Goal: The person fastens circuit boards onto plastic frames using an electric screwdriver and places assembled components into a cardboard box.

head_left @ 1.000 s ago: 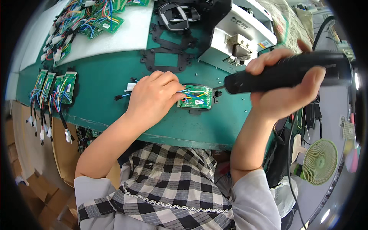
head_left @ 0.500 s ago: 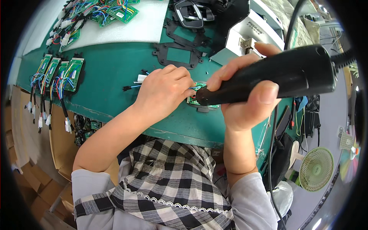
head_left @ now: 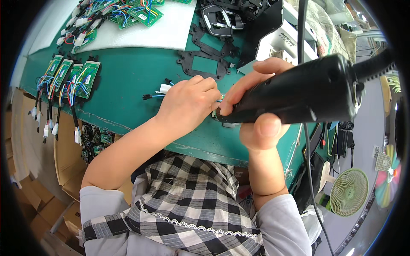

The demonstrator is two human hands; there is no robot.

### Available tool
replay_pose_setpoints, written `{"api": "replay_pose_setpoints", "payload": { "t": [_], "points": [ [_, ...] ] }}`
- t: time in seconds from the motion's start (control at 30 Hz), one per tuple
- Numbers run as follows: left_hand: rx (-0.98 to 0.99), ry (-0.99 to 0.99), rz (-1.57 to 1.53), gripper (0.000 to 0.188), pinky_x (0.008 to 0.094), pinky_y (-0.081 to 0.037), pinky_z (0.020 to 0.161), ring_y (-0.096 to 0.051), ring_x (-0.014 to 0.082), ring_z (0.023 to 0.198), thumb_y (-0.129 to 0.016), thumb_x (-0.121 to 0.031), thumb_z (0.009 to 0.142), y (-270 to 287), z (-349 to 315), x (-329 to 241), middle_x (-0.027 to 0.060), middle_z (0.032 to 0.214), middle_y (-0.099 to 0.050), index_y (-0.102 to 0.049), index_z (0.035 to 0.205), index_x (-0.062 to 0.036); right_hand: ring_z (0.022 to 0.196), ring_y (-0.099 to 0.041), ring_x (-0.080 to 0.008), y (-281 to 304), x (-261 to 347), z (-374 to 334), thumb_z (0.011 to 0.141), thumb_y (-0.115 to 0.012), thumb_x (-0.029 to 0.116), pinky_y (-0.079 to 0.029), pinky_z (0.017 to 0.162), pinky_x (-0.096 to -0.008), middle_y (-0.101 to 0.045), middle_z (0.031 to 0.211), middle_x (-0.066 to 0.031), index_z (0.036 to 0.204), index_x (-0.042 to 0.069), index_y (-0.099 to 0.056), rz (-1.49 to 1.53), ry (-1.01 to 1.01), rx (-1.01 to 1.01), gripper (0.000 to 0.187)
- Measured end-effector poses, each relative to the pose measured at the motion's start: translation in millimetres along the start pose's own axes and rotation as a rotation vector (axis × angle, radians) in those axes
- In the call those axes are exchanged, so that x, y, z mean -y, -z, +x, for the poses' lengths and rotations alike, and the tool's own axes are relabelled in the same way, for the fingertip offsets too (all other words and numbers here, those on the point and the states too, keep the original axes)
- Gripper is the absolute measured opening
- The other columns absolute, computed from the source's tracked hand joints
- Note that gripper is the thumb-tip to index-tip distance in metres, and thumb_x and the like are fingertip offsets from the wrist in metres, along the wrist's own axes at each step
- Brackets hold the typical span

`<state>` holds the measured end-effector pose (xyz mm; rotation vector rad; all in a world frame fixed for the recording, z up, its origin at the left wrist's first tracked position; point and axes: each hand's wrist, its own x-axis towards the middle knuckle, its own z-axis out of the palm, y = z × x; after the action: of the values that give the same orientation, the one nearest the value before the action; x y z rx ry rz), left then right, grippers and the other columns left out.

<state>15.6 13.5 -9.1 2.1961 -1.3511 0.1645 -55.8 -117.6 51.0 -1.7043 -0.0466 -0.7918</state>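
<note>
My right hand [head_left: 260,128] is wrapped round a thick black corded electric screwdriver [head_left: 299,94]. Its nose points left and down over a small green circuit board [head_left: 215,114] on the table, and hides most of that board. Beside the nose, the fingers of my left hand [head_left: 190,100] are bent and pressed together at the board's left edge. What exactly the fingertips pinch is hidden. A white connector [head_left: 164,88] and blue wires with black plugs [head_left: 150,97] stick out to the left from behind that hand.
Wired circuit boards [head_left: 87,79] stand in a row at the table's left edge, leads hanging over. More boards [head_left: 145,15] lie on white foam [head_left: 171,38]. Black plastic frames [head_left: 204,64] and a white box-shaped device [head_left: 277,42] are behind my hands. A green fan [head_left: 349,192] is at right.
The screwdriver's rear end has swung a little left and down, and its nose sits lower over the board. Less of the board shows. The whole view has shifted slightly.
</note>
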Motion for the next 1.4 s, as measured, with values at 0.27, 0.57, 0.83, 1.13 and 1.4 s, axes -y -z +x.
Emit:
{"api": "replay_pose_setpoints", "payload": {
  "t": [0.27, 0.57, 0.83, 1.13, 1.4],
  "points": [
    [0.018, -0.129, -0.071, 0.028, 0.0356, -0.044, 0.083, -0.058, 0.0223, 0.097, -0.073, -0.025, 0.073, -3, -1, 0, 0.0054, 0.105, -0.06, -0.059, 0.09, -0.0082, 0.047, -0.051, -0.021, 40, 5, 12, 0.09, -0.041, 0.058, -0.043, 0.044, -0.0336, -0.055, 0.067, -0.0118, 0.117, 0.001, -0.045, 0.456, -0.121, -0.379, 0.063],
    [-0.271, 0.325, 0.4, 0.047, 0.0361, -0.049, 0.078, -0.058, 0.0258, 0.093, -0.075, -0.029, 0.069, 129, -38, 37, 0.0074, 0.099, -0.061, -0.062, 0.109, -0.0089, 0.051, -0.046, -0.0206, 97, -1, 14, 0.092, -0.041, 0.053, -0.039, 0.049, -0.0339, -0.051, 0.072, -0.0118, 0.115, 0.004, -0.052, 0.644, -0.179, -0.356, 0.055],
    [-0.342, 0.262, 0.778, 0.047, 0.0402, -0.043, 0.088, -0.057, 0.0282, 0.104, -0.068, -0.043, 0.078, 145, -55, 54, 0.0064, 0.11, -0.062, -0.062, 0.111, -0.0101, 0.048, -0.047, -0.0221, 80, -19, 11, 0.092, -0.043, 0.054, -0.04, 0.048, -0.0369, -0.051, 0.064, -0.01, 0.109, 0.003, -0.05, 0.585, -0.273, -0.537, 0.054],
    [-0.079, 0.097, 0.312, 0.025, 0.0402, -0.049, 0.074, -0.063, 0.0284, 0.089, -0.06, -0.034, 0.086, 32, 109, 58, 0.0078, 0.093, -0.066, -0.065, 0.099, -0.0137, 0.049, -0.044, -0.0194, 64, -23, 8, 0.092, -0.041, 0.053, -0.037, 0.049, -0.0338, -0.049, 0.067, -0.0099, 0.112, 0.004, -0.05, 0.703, -0.251, -0.413, 0.054],
    [-0.017, 0.298, 0.32, 0.043, 0.0372, -0.051, 0.069, -0.065, 0.0248, 0.079, -0.058, -0.039, 0.09, 4, 142, 61, 0.0106, 0.088, -0.065, -0.052, 0.123, -0.0124, 0.046, -0.049, -0.0202, 73, -14, 5, 0.093, -0.039, 0.055, -0.04, 0.044, -0.035, -0.051, 0.064, -0.0094, 0.113, 0.005, -0.046, 0.719, -0.304, -0.458, 0.054]
  ]
}}
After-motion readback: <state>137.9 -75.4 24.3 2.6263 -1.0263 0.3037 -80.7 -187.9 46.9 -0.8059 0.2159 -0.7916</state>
